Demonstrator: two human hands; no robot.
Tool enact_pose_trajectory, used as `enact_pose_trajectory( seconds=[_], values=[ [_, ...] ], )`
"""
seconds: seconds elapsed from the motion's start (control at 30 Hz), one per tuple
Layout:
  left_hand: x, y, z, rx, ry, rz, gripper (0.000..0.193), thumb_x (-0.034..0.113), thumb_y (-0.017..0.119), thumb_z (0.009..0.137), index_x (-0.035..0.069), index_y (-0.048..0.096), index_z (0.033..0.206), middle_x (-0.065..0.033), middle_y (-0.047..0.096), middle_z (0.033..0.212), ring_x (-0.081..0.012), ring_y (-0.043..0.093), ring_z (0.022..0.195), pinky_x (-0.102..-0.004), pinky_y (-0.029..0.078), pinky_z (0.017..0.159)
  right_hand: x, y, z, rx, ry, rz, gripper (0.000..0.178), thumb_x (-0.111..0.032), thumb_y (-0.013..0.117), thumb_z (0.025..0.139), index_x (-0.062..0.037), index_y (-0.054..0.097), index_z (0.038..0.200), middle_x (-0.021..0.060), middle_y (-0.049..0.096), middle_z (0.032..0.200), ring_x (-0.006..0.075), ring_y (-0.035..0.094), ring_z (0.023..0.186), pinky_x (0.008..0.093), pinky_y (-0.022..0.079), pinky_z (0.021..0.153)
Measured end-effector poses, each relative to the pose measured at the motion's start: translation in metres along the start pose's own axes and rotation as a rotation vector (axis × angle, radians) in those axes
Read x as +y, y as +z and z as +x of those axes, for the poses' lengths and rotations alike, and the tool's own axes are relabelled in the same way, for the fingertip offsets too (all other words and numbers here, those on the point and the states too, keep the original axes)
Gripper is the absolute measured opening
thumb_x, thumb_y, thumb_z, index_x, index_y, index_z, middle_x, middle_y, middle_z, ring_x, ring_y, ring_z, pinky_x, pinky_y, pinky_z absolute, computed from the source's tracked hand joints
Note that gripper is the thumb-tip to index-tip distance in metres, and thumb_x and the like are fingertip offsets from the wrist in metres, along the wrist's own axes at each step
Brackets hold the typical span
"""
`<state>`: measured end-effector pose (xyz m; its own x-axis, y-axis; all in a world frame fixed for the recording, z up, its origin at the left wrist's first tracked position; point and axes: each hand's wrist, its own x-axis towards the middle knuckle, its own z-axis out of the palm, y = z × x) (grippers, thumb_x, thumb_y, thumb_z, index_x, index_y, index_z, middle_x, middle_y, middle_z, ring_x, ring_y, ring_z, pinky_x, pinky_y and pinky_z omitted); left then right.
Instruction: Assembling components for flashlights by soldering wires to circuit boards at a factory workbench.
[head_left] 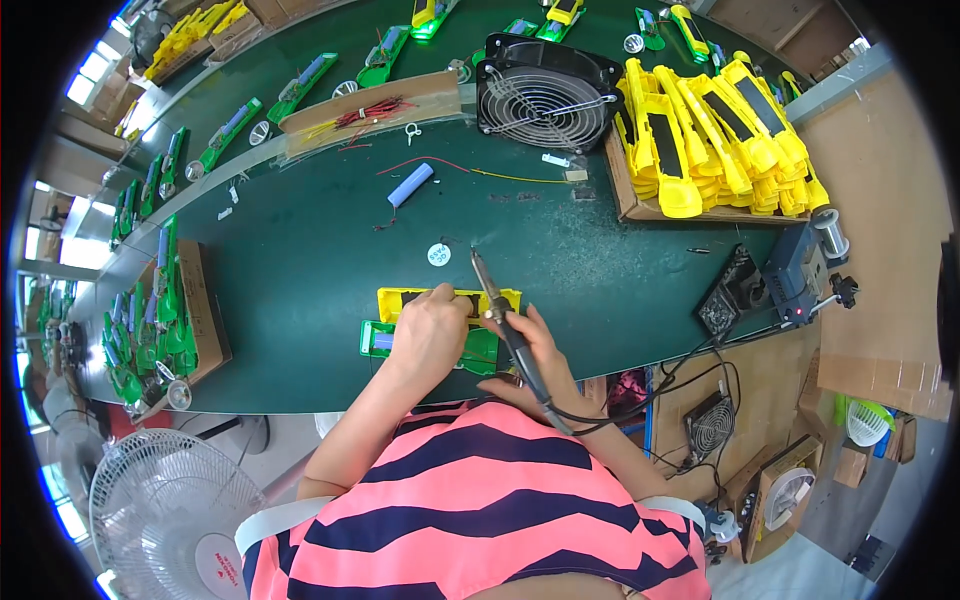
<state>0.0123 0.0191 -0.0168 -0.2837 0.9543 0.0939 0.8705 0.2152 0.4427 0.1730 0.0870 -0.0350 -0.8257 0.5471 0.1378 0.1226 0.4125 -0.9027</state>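
Note:
In front of me a yellow plastic casing [392, 302] lies lengthwise on the green bench. Just nearer to me, alongside it, is a green casing [481, 350] with a blue cell in its left end. My left hand [430, 325] is closed over both, its fingertips pinched together at the yellow casing; what they pinch is hidden. My right hand [535, 345] grips a soldering iron [519, 350] whose tip points away from me, up past the yellow casing. Beyond the casings are a round white sticker [439, 255] and a loose blue cell [410, 186] with wires.
A box heaped with yellow casings [700, 140] stands far right, beside a black fan [548, 95]. Thin wires [375, 112] lie on a cardboard strip. Green casings [150, 320] fill a box at left. The soldering station [797, 275] sits right; its cable [640, 400] trails near my right arm.

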Motion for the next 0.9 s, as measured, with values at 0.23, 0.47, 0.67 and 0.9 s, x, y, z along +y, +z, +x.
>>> enact_pose_trajectory(
  seconds=[0.23, 0.47, 0.67, 0.9],
  values=[
    [-0.003, -0.016, -0.003, -0.035, 0.054, -0.13, 0.011, 0.001, 0.057, 0.069, 0.001, 0.061, 0.079, -0.0127, 0.054, 0.073, -0.0298, 0.056, 0.069, -0.0372, 0.045, 0.062, -0.001, 0.0, 0.007, 0.006, -0.104, -0.009, 0.07, -0.009, 0.073, 0.062, -0.0019, 0.036, 0.121, 0.0178, 0.052, 0.108, 0.0379, 0.047, 0.107, 0.0454, 0.024, 0.103],
    [-0.03, -0.048, -0.026, 0.09, 0.386, 0.089, 0.03, 0.007, 0.056, 0.064, 0.004, 0.062, 0.093, -0.0068, 0.055, 0.091, -0.0213, 0.052, 0.08, -0.0319, 0.044, 0.067, 0.01, -0.03, 0.023, -0.084, -0.002, -0.138, 0.071, -0.009, 0.07, 0.064, -0.0068, 0.031, 0.124, 0.007, 0.049, 0.121, 0.0429, 0.035, 0.117, 0.047, 0.022, 0.104],
    [-0.019, -0.006, -0.036, 0.23, 0.407, 0.054, 0.034, 0.008, 0.057, 0.064, 0.007, 0.062, 0.098, -0.0053, 0.052, 0.099, -0.0195, 0.051, 0.083, -0.031, 0.043, 0.069, 0.015, -0.035, 0.025, -0.12, 0.043, -0.153, 0.071, -0.016, 0.074, 0.061, -0.0195, 0.043, 0.124, 0.0083, 0.036, 0.127, 0.0418, 0.029, 0.122, 0.043, 0.029, 0.101],
    [-0.001, 0.023, -0.026, 0.416, 0.084, -0.298, 0.017, 0.007, 0.068, 0.065, 0.007, 0.062, 0.081, -0.0019, 0.056, 0.078, -0.0195, 0.051, 0.073, -0.0307, 0.041, 0.062, 0.013, -0.026, 0.003, 0.299, -0.182, -0.072, 0.035, -0.008, 0.065, 0.071, -0.0046, 0.051, 0.104, 0.0047, 0.065, 0.086, 0.0228, 0.062, 0.076, 0.0423, 0.028, 0.102]
  ],
)
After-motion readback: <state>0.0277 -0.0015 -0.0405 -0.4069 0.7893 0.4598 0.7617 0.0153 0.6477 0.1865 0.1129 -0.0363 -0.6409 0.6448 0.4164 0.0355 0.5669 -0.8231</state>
